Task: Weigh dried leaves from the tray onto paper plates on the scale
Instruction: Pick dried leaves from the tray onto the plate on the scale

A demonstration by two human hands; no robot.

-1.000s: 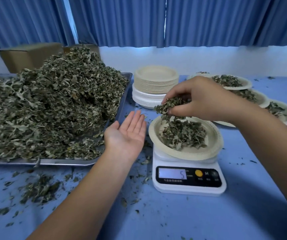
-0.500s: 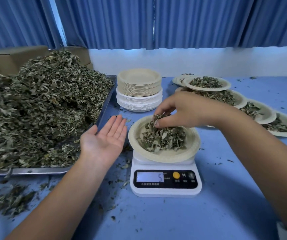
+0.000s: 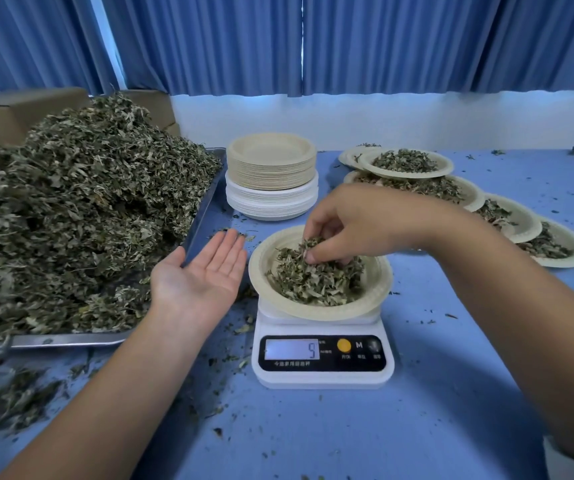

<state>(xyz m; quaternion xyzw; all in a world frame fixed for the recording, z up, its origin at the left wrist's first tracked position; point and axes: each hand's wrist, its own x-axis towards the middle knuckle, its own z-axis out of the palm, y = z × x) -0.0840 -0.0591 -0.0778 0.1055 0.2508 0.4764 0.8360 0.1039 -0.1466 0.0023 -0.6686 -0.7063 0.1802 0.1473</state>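
Note:
A white digital scale (image 3: 323, 362) stands in the middle of the blue table, its display reading 9. On it sits a beige paper plate (image 3: 264, 268) with a small heap of dried leaves (image 3: 316, 282). My right hand (image 3: 354, 220) reaches into the plate from the right, its curled fingers pinching some of those leaves. My left hand (image 3: 202, 275) is held palm up and empty between the plate and the metal tray (image 3: 205, 202). The tray on the left carries a big mound of dried leaves (image 3: 77, 209).
A stack of unused paper plates (image 3: 271, 174) stands behind the scale. Several filled plates (image 3: 406, 164) line up to the right rear. Loose leaf bits (image 3: 11, 400) litter the table at front left. Cardboard boxes (image 3: 11, 112) sit behind the tray, under blue curtains.
My right hand has lowered from above the plate into the leaf heap. The scale reading went from 5 to 9. My left hand stays palm up.

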